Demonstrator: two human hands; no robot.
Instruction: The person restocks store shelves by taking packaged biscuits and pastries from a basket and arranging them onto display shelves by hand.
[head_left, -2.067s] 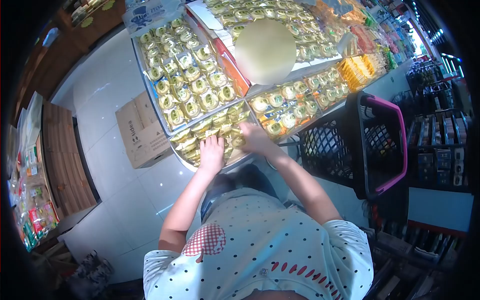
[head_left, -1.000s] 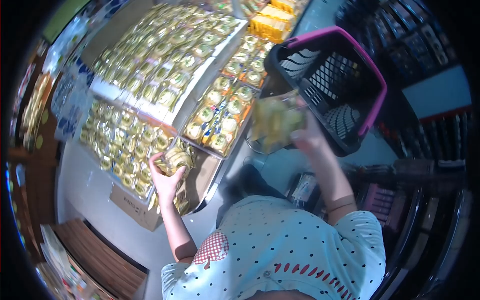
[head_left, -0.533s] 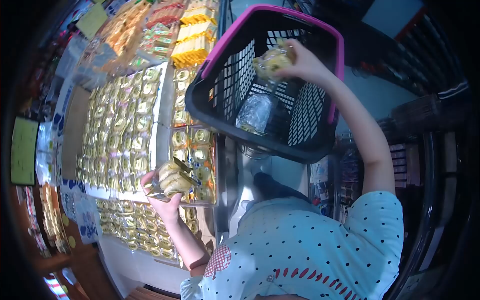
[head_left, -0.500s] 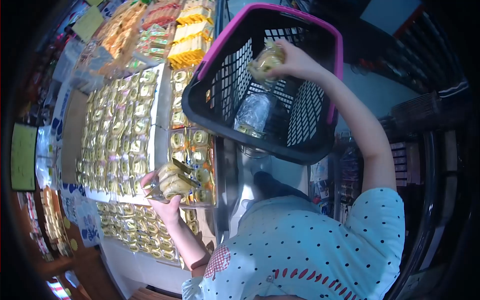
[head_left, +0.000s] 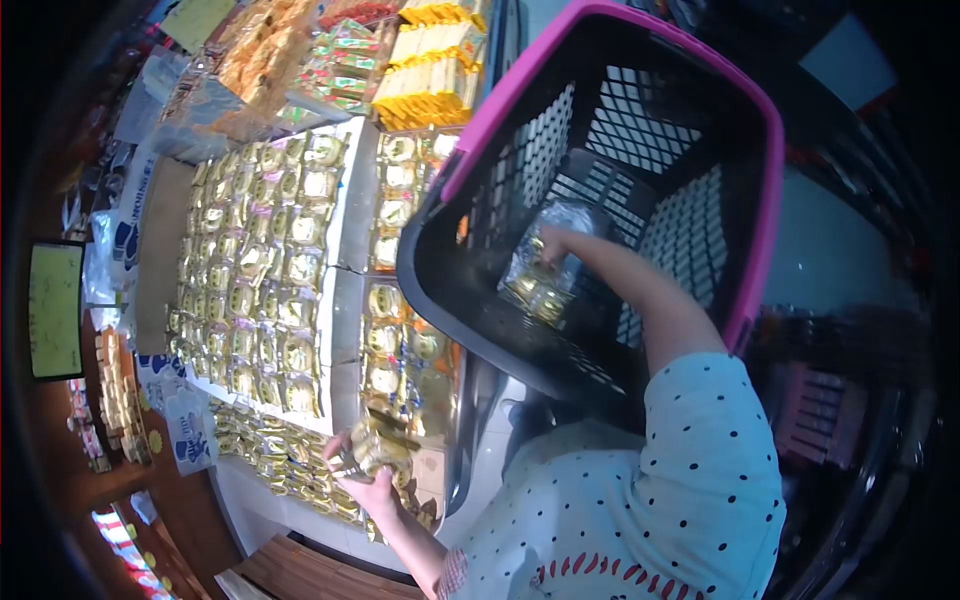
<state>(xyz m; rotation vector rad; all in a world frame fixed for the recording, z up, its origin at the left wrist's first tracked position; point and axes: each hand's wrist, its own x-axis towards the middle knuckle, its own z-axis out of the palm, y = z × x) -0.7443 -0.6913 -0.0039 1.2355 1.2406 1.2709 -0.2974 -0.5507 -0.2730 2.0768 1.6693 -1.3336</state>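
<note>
My left hand point(head_left: 368, 484) is wrapped round a bunch of gold-wrapped round pastries point(head_left: 385, 446), held over the corner of the display. Deep inside a black basket point(head_left: 440, 290) with a pink handle point(head_left: 765, 200), my right hand point(head_left: 552, 247) is closed at a clear plastic bag point(head_left: 572, 216). Gold-wrapped packs point(head_left: 540, 298) lie beside that hand at the basket's bottom. Whatever the right fingers grip is too small and dim to name.
Rows of gold-wrapped pastries point(head_left: 245, 280) fill a large tray at the left. Yellow packs point(head_left: 430, 75) stand beyond it. A green sign point(head_left: 56, 312) is at the far left. A wooden surface point(head_left: 300, 572) lies at the bottom.
My right hand has gone from the display into the basket with gold packs and lowered to its bottom. My left hand lifted its pastries from the tray. The view has turned toward the basket.
</note>
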